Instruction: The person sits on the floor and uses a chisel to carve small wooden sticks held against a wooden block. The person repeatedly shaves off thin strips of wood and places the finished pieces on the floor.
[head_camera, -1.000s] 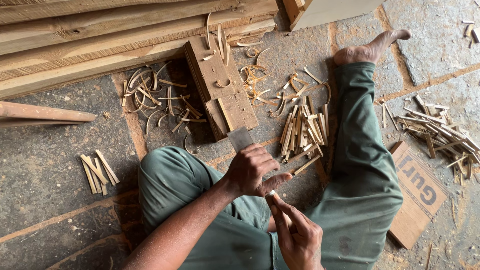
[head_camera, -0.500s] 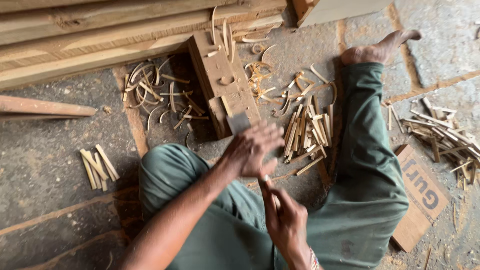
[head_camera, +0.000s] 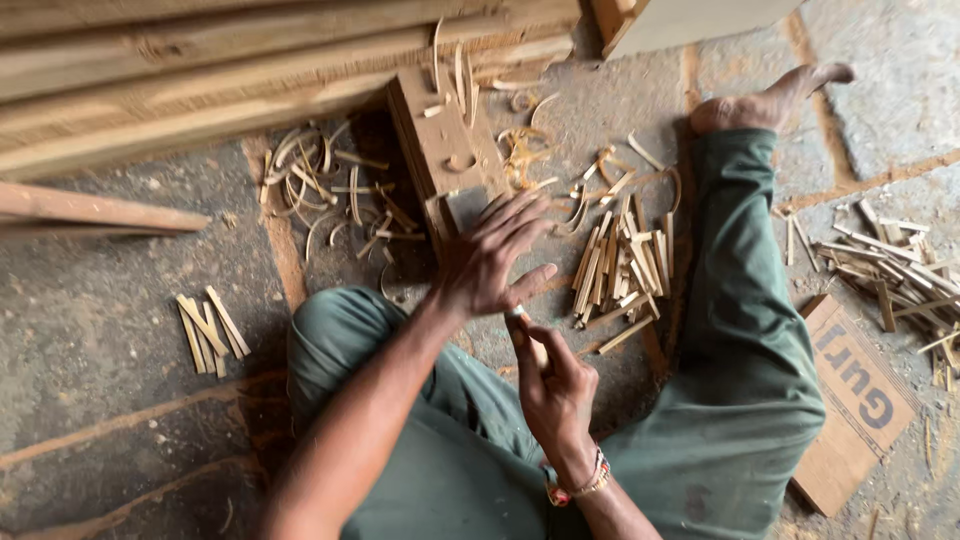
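Seated on the floor, a person's right hand (head_camera: 555, 385) grips one thin wooden stick (head_camera: 527, 335) upright above the lap. The left hand (head_camera: 490, 260), fingers spread open, hovers over one wooden block (head_camera: 440, 150). Two piles of sticks (head_camera: 620, 265) flank the legs.

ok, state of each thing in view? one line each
left hand: open, fingers spread, over the block's near end
right hand: grip closed on a thin stick
wood block: flat on the floor, shavings on top
stick pile: loose by the right leg
small bundle: lying to the left, untouched
cardboard: flat on the floor
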